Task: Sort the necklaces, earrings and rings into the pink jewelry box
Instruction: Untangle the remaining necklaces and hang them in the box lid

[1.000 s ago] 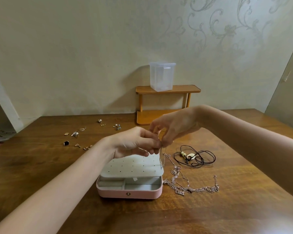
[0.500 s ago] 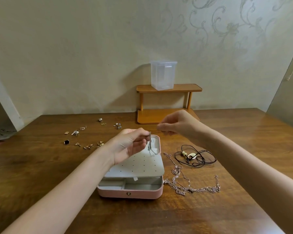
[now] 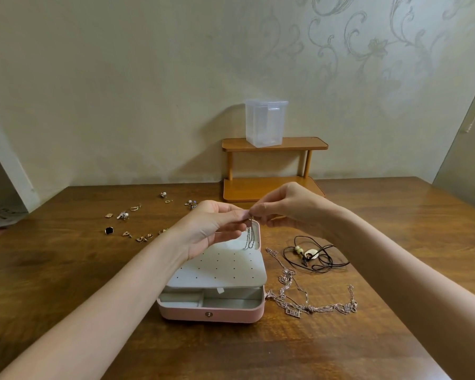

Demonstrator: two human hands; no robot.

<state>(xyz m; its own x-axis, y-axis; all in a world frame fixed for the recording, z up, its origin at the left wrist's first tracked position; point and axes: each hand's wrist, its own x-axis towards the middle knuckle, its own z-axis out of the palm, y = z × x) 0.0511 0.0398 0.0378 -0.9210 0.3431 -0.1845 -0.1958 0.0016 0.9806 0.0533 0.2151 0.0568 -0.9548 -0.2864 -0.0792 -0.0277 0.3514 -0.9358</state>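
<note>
- Silver chain (image 3: 249,234) dangles over the pink jewelry box (image 3: 211,311), table centre.
- Left hand (image 3: 214,227) and right hand (image 3: 283,207) have rejoined, both pinching its top; hanging looks imminent.
- Earrings (image 3: 137,223) wait at ten o'clock.

Soft, even indoor light; faint shadow on wall (image 3: 176,91) left of clear container (image 3: 266,123); mild sheen on table (image 3: 395,215); wide-angle bending at edges; focus sharp
</note>
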